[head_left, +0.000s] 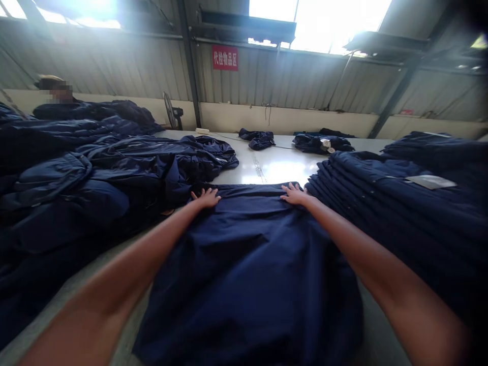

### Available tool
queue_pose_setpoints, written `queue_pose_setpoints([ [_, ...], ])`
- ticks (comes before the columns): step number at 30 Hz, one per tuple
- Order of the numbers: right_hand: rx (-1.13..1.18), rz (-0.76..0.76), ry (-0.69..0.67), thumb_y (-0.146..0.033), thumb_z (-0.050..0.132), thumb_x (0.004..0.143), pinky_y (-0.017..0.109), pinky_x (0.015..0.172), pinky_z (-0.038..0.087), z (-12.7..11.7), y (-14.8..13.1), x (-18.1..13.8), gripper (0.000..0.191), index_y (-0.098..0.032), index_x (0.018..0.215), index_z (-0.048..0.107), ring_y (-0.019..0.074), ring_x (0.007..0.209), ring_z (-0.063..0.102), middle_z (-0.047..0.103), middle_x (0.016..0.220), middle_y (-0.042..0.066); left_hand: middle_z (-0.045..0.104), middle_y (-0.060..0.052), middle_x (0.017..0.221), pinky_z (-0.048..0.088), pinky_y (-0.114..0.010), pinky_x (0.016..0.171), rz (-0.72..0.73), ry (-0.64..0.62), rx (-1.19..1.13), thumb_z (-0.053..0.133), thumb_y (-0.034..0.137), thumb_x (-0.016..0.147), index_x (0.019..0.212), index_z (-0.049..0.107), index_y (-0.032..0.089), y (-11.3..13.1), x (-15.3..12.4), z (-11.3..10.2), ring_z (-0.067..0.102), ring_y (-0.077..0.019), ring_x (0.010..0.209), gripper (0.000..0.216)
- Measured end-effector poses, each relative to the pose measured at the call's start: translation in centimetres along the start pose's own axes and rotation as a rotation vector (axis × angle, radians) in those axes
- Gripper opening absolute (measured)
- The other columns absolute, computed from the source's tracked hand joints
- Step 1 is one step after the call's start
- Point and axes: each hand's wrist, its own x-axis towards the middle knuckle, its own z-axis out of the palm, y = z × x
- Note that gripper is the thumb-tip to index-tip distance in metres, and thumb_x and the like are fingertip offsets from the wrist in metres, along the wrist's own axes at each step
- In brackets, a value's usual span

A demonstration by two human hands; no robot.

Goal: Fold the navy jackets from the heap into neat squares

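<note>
A dark navy garment (pixel 251 264) lies spread before me on the pale table, its near end reaching down to the bottom of the view. My left hand (pixel 206 198) rests on its far left corner with the fingers spread. On the far right corner lies my right hand (pixel 294 194), fingers also apart and pressing on the cloth. The far edge between the two hands runs nearly straight, with soft creases below it. Which kind of garment it is, I cannot tell.
Loose navy garments (pixel 95 178) are heaped along the left. At right stands a layered stack of folded navy garments (pixel 373 188) with a pale tag (pixel 432 181) on top. Smaller bundles (pixel 259 139) lie on the table (pixel 244 165) farther back. A person (pixel 59 91) is behind the left heap, near a fan (pixel 173 112).
</note>
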Motion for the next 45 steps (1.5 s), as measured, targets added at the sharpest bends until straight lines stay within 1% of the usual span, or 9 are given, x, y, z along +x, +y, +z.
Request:
queue_pose_setpoints([
  [3, -0.017, -0.042, 0.037, -0.057, 0.038, 0.107, 0.068, 0.124, 0.020, -1.0, 1.2, -6.4, 0.066, -0.030, 0.167, 0.030, 0.0387, 0.162, 0.014, 0.017, 0.177, 0.010, 0.038, -0.012, 0.169, 0.004, -0.076, 0.123, 0.230, -0.014, -0.042, 0.040, 0.036, 0.107, 0.160, 0.044, 0.023, 3.5, -6.4, -1.8, 0.018, -0.0376, 0.161, 0.055],
  [7, -0.009, -0.107, 0.235, -0.055, 0.042, 0.106, 0.059, 0.126, 0.026, 1.9, 4.1, -17.2, 0.062, -0.026, 0.161, 0.042, 0.0352, 0.158, 0.027, 0.032, 0.172, 0.011, 0.054, 0.002, 0.158, 0.006, -0.060, 0.133, 0.919, -0.252, -0.188, 0.051, 0.030, 0.103, 0.143, 0.063, 0.041, 6.3, -22.7, -3.2, 0.039, -0.0269, 0.155, 0.043],
  [11, 0.111, -0.185, 0.278, -0.047, 0.041, 0.106, 0.055, 0.126, 0.032, 7.1, 5.5, -24.0, 0.059, -0.021, 0.157, 0.047, 0.0340, 0.156, 0.034, 0.043, 0.166, 0.015, 0.059, 0.009, 0.153, 0.028, -0.049, 0.132, 1.041, -0.515, -0.308, 0.073, 0.028, 0.092, 0.131, 0.070, 0.049, 5.9, -35.2, -3.8, 0.047, -0.0245, 0.149, 0.045],
  [16, 0.267, -0.161, 0.350, -0.042, 0.044, 0.103, 0.059, 0.125, 0.032, 10.3, 4.5, -24.1, 0.060, -0.015, 0.157, 0.047, 0.0366, 0.155, 0.036, 0.046, 0.162, 0.020, 0.050, -0.003, 0.162, 0.031, -0.054, 0.129, 1.050, -0.371, -0.277, 0.078, 0.023, 0.086, 0.145, 0.062, 0.037, 5.7, -40.4, 0.5, 0.041, -0.0324, 0.154, 0.062],
  [22, 0.546, -0.253, 0.396, -0.049, 0.049, 0.101, 0.049, 0.127, 0.032, 8.5, 3.8, -22.7, 0.057, -0.017, 0.147, 0.059, 0.0296, 0.150, 0.044, 0.053, 0.157, 0.017, 0.078, -0.002, 0.121, 0.055, -0.028, 0.098, 1.027, -0.404, -0.420, 0.054, 0.027, 0.106, 0.133, 0.069, 0.031, 9.2, -38.0, -2.0, 0.074, -0.0192, 0.109, 0.031],
  [26, 0.553, -0.095, 0.622, -0.041, 0.044, 0.102, 0.046, 0.121, 0.038, 8.2, 5.1, -23.7, 0.050, -0.014, 0.138, 0.065, 0.0282, 0.142, 0.052, 0.061, 0.146, 0.019, 0.078, -0.003, 0.111, 0.053, -0.026, 0.089, 0.990, -0.157, -0.461, 0.045, 0.026, 0.109, 0.120, 0.072, 0.025, 12.3, -31.2, -3.6, 0.073, -0.0175, 0.099, 0.029],
  [35, 0.485, 0.128, 0.506, -0.046, 0.046, 0.104, 0.036, 0.098, 0.048, 7.8, 4.8, -25.4, 0.041, -0.021, 0.100, 0.078, 0.0266, 0.107, 0.069, 0.076, 0.108, 0.013, 0.079, -0.003, 0.094, 0.053, -0.031, 0.079, 1.021, 0.050, -0.211, 0.042, 0.025, 0.106, 0.116, 0.073, 0.027, 19.5, -16.9, 3.9, 0.073, -0.0211, 0.080, 0.033],
  [40, 1.043, 0.015, 0.549, -0.063, 0.051, 0.100, 0.044, 0.111, 0.046, 6.9, 2.9, -26.2, 0.053, -0.021, 0.122, 0.076, 0.0312, 0.125, 0.064, 0.072, 0.130, 0.014, 0.075, -0.004, 0.097, 0.055, -0.031, 0.082, 1.021, 0.053, -0.359, 0.046, 0.024, 0.104, 0.116, 0.063, 0.024, 18.6, -14.7, 8.9, 0.072, -0.0198, 0.085, 0.021],
  [45, 1.324, -0.128, 0.361, -0.066, 0.046, 0.103, 0.047, 0.126, 0.033, 6.2, 0.6, -28.7, 0.055, -0.033, 0.140, 0.070, 0.0280, 0.144, 0.052, 0.064, 0.149, 0.003, 0.058, -0.008, 0.130, 0.058, -0.031, 0.077, 0.962, 0.320, -0.553, 0.054, 0.015, 0.095, 0.137, 0.047, 0.027, 17.5, -14.7, 10.5, 0.067, -0.0160, 0.086, 0.044],
])
